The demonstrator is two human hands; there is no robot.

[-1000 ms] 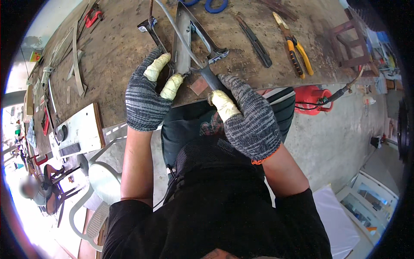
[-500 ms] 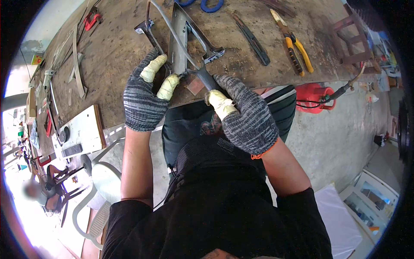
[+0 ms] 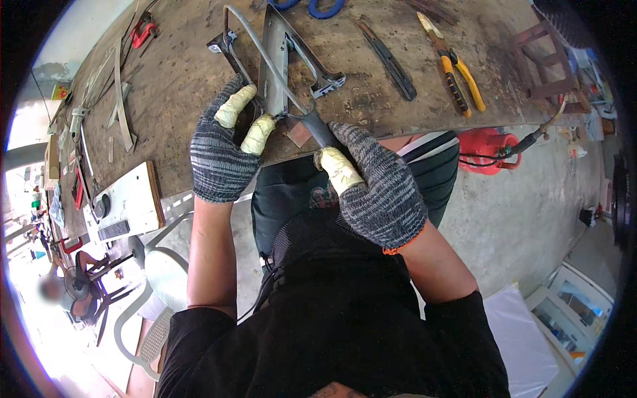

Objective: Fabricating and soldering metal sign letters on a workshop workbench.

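I wear grey-and-black knit gloves with pale yellow tape around some of the fingers. My left hand is closed on the near end of a grey metal frame, which lies on the workbench with angled legs reaching out to each side. Its thumb and a taped finger grip the frame's dark edge. Wrapped in my right hand is the dark handle of a bent-tube tool. The thin metal tube runs from the handle up over the frame and curves down at its far end, near the frame's left leg.
On the worn wooden workbench lie dark tongs, yellow-handled cutters, metal strips and a red clamp. A red gas cylinder stands under its right edge. A pale plastic chair is at left.
My right hand and the bent-tube tool have shifted slightly toward me, so the tube's far bend now shows. My left hand keeps its grip on the frame.
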